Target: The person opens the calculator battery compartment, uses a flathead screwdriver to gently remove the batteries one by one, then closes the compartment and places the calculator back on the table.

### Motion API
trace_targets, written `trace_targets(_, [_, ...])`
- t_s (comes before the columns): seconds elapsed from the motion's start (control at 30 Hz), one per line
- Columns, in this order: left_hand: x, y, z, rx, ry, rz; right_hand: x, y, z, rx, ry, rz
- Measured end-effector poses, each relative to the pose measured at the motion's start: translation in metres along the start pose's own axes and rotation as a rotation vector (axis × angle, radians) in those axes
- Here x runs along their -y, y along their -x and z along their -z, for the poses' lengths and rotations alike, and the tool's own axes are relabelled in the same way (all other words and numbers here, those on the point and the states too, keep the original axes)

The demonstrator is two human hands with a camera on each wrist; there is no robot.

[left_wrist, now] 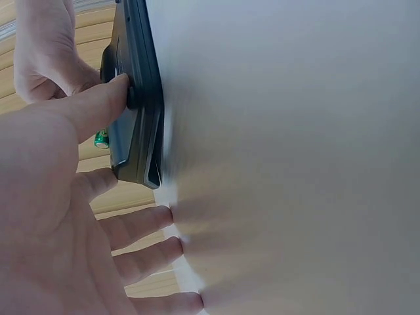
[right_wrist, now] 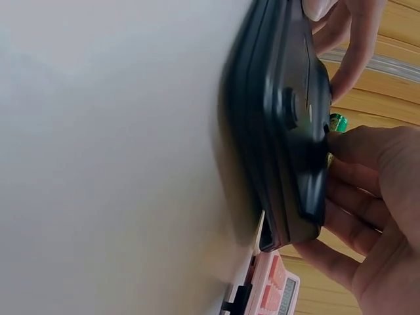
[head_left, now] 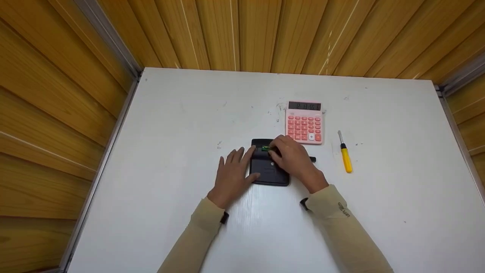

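Thumb and fingers of the right hand (head_left: 294, 156) close in a pinch on a green battery (head_left: 266, 148), at the far end of the upper face of a black device (head_left: 269, 178); whether the battery sits in a slot there cannot be told, since the fingertips cover its right end. The left hand (head_left: 232, 177) is spread, fingers nearly straight, gripping nothing: its thumb rests on the device's near left part, its index finger touches the left edge near the far corner, and the other three fingertips meet the table (head_left: 182, 132) beside the device. Handling the battery well probably calls for firm left-hand pressure, so that the device neither slides nor rocks, and a light, level pinch with the right; squeezing too hard could make the rounded cell roll away.

Just right of the device, partly hidden by the right hand, lies a small black piece (head_left: 313, 159). Beyond the device and to its right lies a pink calculator (head_left: 304, 127), keys up; well to the device's right, a yellow-handled screwdriver (head_left: 345, 157).
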State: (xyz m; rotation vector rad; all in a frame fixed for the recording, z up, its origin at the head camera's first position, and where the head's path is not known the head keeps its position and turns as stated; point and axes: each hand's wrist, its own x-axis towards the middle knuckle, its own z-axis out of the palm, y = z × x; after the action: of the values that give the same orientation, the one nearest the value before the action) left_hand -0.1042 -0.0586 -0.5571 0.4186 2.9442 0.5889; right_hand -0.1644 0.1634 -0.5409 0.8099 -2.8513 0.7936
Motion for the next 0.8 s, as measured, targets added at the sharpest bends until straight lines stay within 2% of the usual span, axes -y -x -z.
trace_targets(0.23, [-0.0003,0.0005,0.0002,0.007,0.013,0.004,-0.0016,0.0003,-0.0045,-0.007,-0.035,0.001])
trace_targets(0.47, [-0.0002,-0.0003,-0.0003,0.004,0.011,0.002,-0.0021,-0.0005,-0.0021,0.021,-0.027,-0.019])
trace_targets(0.8, [0.0007,-0.0006,-0.0008,-0.008,0.013,-0.005,-0.0022,-0.002,-0.0032,-0.004,-0.067,0.032])
